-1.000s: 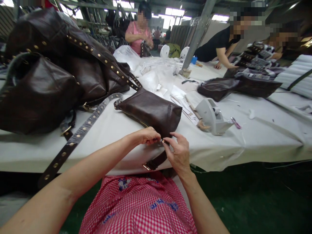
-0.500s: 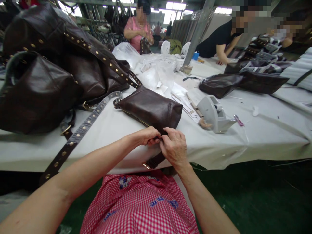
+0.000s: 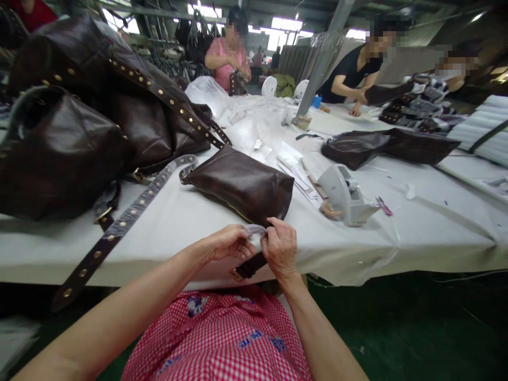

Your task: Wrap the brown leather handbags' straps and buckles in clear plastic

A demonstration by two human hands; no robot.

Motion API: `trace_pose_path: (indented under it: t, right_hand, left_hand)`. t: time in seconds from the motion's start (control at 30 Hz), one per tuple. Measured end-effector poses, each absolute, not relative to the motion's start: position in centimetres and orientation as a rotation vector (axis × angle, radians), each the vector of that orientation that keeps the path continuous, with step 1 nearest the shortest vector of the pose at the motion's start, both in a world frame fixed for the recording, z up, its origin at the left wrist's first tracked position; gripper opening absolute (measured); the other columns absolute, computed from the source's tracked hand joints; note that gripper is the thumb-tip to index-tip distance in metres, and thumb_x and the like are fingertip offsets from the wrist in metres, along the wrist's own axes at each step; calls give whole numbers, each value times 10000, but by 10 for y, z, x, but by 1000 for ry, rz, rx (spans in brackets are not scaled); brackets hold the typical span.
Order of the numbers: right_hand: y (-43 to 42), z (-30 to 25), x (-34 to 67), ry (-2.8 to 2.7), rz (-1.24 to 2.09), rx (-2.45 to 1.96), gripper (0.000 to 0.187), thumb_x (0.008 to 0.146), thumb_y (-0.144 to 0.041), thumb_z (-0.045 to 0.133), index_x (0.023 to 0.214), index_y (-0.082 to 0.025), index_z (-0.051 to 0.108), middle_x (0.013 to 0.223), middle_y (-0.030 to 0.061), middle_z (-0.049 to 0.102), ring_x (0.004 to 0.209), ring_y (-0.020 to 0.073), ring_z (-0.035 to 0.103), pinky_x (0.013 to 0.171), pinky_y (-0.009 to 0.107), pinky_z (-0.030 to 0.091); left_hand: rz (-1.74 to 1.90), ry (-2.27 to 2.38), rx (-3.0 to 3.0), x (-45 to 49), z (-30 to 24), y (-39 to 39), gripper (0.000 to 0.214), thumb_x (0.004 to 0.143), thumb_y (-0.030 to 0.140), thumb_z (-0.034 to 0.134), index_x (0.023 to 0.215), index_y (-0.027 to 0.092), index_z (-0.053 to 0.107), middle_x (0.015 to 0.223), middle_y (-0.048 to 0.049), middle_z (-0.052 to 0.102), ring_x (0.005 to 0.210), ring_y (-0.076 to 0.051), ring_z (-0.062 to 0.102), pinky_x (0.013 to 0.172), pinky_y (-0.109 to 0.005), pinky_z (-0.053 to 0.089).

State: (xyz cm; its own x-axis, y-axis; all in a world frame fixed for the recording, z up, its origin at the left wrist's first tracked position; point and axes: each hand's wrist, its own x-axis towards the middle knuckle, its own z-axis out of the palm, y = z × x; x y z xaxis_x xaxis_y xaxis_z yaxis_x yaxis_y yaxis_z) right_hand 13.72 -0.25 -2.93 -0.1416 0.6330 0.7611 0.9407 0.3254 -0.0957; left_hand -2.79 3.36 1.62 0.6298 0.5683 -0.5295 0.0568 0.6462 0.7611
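A dark brown leather bag (image 3: 242,182) with a gold zipper lies on the table in front of me. Its short strap (image 3: 256,263) with a metal buckle (image 3: 235,274) hangs toward me at the table's front edge. My right hand (image 3: 281,246) is closed around that strap near the bag's corner. Between both hands arches a strip of clear plastic film (image 3: 254,229). My left hand (image 3: 234,242) pinches the film's left end, its fingers curled. To the left, a long studded strap (image 3: 115,227), partly wrapped in clear film, runs off the table's edge.
Large brown leather bags (image 3: 59,153) are piled at the left. A grey tape dispenser (image 3: 345,196), paper cards (image 3: 297,169) and more brown bags (image 3: 357,148) lie to the right. Beyond a metal post (image 3: 323,58), people work across the white-covered table (image 3: 416,233).
My left hand has moved left and down from the right, and a loop of clear film now shows between them. Across the table, a person in black now holds up a brown piece.
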Motion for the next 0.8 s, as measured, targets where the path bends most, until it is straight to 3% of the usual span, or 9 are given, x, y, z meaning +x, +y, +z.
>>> trace_pose_path:
  t: [0.23, 0.3, 0.43, 0.5, 0.63, 0.8]
  right_hand:
    - [-7, -32, 158, -1985, -419, -1193, 175, 898, -104, 492, 915, -183, 646, 1175, 113, 659, 1104, 237, 582, 964, 424, 443]
    - [-9, -30, 167, -2039, -308, -1173, 185, 899, -164, 531, 1033, -190, 656, 1249, 123, 625, 1177, 254, 552, 983, 435, 453]
    - [-20, -22, 183, -2063, 27, -1181, 449, 900, -223, 532, 1347, -203, 498, 1387, 138, 513, 1280, 258, 479, 1045, 451, 439]
    - [-28, -23, 189, -1887, 191, -1312, 481, 899, -277, 534, 1369, -196, 470, 1364, 155, 521, 1229, 266, 525, 979, 446, 493]
    - [-40, -28, 192, -1415, 575, -1587, 576, 883, -444, 530, 1361, -133, 455, 1102, 166, 671, 908, 238, 671, 764, 383, 567]
    - [-24, -19, 175, -1328, 727, -1688, 838, 805, -539, 571, 1469, -122, 272, 1139, 166, 663, 862, 244, 683, 798, 389, 536]
  left_hand:
    - [493, 935, 960, -66, 13, 14, 219, 698, 296, 594, 845, 157, 508, 665, -21, 668, 514, -97, 575, 550, -221, 430]
    - [546, 1024, 1082, -82, 18, 11, 199, 721, 310, 573, 838, 163, 504, 672, -10, 662, 527, -101, 572, 558, -228, 435]
    - [662, 1177, 1247, -114, 24, 7, 191, 751, 349, 535, 813, 169, 519, 680, 0, 646, 555, -120, 568, 566, -249, 443]
    - [732, 1260, 1308, -128, 24, 7, 208, 759, 369, 528, 825, 171, 533, 694, -5, 646, 571, -132, 564, 573, -261, 450]
    - [937, 1515, 1479, -151, 18, 21, 255, 742, 394, 541, 868, 174, 564, 787, -23, 652, 667, -159, 580, 664, -290, 471]
    - [1145, 1772, 1577, -164, 18, 54, 288, 699, 391, 515, 883, 178, 574, 865, -41, 633, 773, -197, 593, 731, -317, 470]
